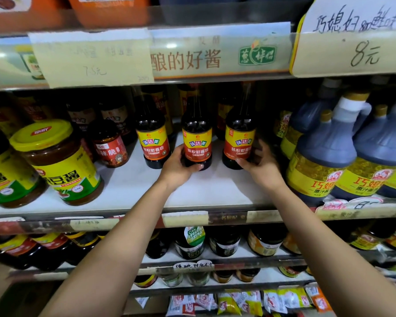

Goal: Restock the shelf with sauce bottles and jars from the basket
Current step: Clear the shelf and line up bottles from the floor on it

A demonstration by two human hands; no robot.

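Yellow-lidded jars (55, 156) crowd the shelf (128, 179) on the left, dark jugs (325, 152) on the right. The left hand (178, 167) has its fingers (196, 167) clamped round the base of the middle bottle (197, 136), and the right hand (261, 163) curls round the right bottle (239, 138); both bottles stand upright on the shelf. Their necks are lost in shadow.

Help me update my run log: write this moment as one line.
left hand: grips middle soy sauce bottle | right hand: grips right soy sauce bottle | both bottles: upright on white shelf | basket: not in view
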